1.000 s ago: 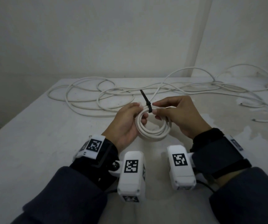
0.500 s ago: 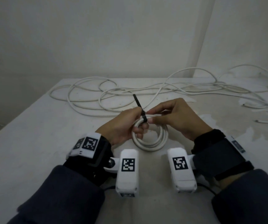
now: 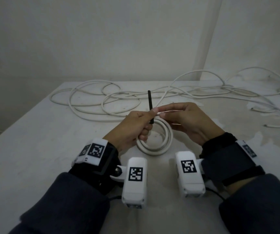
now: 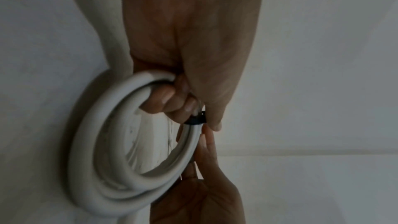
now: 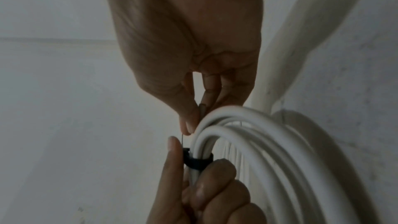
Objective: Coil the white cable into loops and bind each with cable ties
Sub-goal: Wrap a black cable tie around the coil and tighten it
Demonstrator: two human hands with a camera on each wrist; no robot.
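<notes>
A person's two hands work over a grey table [image 3: 34, 149], binding a small coil of white cable [image 3: 154, 146] with a black cable tie [image 3: 150, 105]. The coil sits low at the centre of the head view, its lower arc just above or on the tabletop. The left hand [image 3: 132, 130] has its fingers curled through the ring at about 10 o'clock, gripping the bundled turns right beside the tie's band [image 5: 197, 163], thumb against the tie's head. The right hand [image 3: 185, 120] meets it at 12 o'clock, thumb and forefinger pinching narrowly. What they hold is hard to read: the right wrist view shows a thin strip at the fingertips, probably the tie's tail — which stands straight up past the knuckles in the head view.

The cable looks light, springy and smooth, so the turns will likely try to fan open; the sound hold is across all the turns beside the tie. The tie itself seems stiff and slim, best pulled by its tail.

Unbound cable [image 3: 102, 102] sprawls in loose loops from 10 to 2 o'clock — its right end runs out of frame. Whether the band is cinched tight cannot be judged; both wrist views are dim and blurred.
</notes>
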